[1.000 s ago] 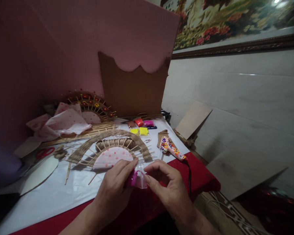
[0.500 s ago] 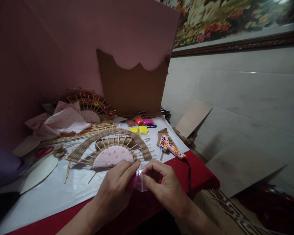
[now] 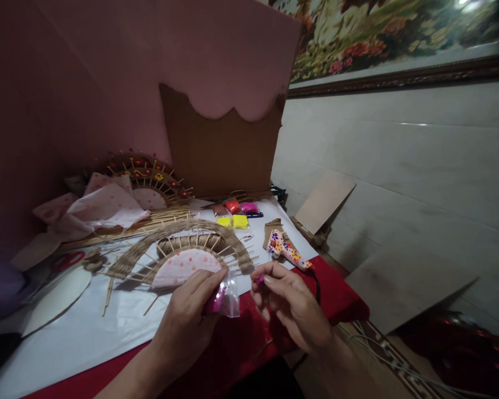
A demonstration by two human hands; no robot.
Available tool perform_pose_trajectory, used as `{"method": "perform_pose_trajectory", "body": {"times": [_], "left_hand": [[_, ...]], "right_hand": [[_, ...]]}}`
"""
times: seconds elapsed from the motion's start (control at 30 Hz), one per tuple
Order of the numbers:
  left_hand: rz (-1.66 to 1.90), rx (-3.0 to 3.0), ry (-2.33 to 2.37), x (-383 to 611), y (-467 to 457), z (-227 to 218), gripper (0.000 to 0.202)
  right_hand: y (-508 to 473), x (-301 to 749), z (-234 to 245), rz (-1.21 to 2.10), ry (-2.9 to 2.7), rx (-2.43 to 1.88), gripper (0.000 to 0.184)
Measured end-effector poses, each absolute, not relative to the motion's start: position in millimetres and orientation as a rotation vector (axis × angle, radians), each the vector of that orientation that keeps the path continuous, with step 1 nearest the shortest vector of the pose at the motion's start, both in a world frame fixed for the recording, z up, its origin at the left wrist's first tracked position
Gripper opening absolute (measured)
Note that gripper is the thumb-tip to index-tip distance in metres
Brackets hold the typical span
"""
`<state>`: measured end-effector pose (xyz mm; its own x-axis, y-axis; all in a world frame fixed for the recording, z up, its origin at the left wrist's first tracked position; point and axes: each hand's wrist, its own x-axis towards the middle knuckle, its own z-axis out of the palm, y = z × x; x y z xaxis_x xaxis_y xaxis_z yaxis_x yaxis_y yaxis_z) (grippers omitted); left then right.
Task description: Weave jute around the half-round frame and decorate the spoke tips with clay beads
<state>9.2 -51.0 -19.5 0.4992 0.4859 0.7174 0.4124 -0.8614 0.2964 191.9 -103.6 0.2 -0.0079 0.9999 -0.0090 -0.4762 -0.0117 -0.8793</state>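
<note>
My left hand (image 3: pixel 189 318) is closed on a small clear plastic bag of magenta clay (image 3: pixel 223 299), held just above the table's near edge. My right hand (image 3: pixel 289 302) has its fingertips pinched on a tiny bit of magenta clay (image 3: pixel 259 279), a little to the right of the bag and apart from it. Right behind both hands lies a half-round woven fan of twine and sticks (image 3: pixel 183 249) with a pink dotted centre.
A flower-painted glue gun (image 3: pixel 286 250) lies to the right with its cord over the red tablecloth (image 3: pixel 336 302). Small clay packets (image 3: pixel 235 215), a second decorated fan (image 3: pixel 149 180), pink dotted cloth (image 3: pixel 103 205), red scissors (image 3: pixel 69 259) and a cardboard screen (image 3: pixel 220 147) stand behind.
My right hand has drawn away from the bag with a small piece of magenta clay pinched in its fingertips. The left hand keeps hold of the bag.
</note>
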Motion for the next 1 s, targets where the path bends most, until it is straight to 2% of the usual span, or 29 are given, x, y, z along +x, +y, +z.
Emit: {"method": "perform_pose_trajectory", "body": {"times": [0.23, 0.4, 0.63, 1.0], "left_hand": [[1.316, 2.651, 0.783, 7.6, -50.5, -21.1, 0.051], [1.320, 2.679, 0.772, 7.2, -51.2, -21.9, 0.050], [1.334, 2.666, 0.774, 8.8, -52.0, -19.9, 0.050], [1.353, 2.683, 0.751, 8.9, -51.3, -19.1, 0.051]], "right_hand": [[-102.3, 190.4, -3.0, 1.428, -0.807, -0.825, 0.013], [-101.0, 192.1, -5.0, 1.431, -0.760, -0.830, 0.005], [-101.0, 190.9, -5.2, 1.446, -0.795, -0.829, 0.025], [-101.4, 187.9, -8.3, 1.215, -0.991, -0.977, 0.027]]}}
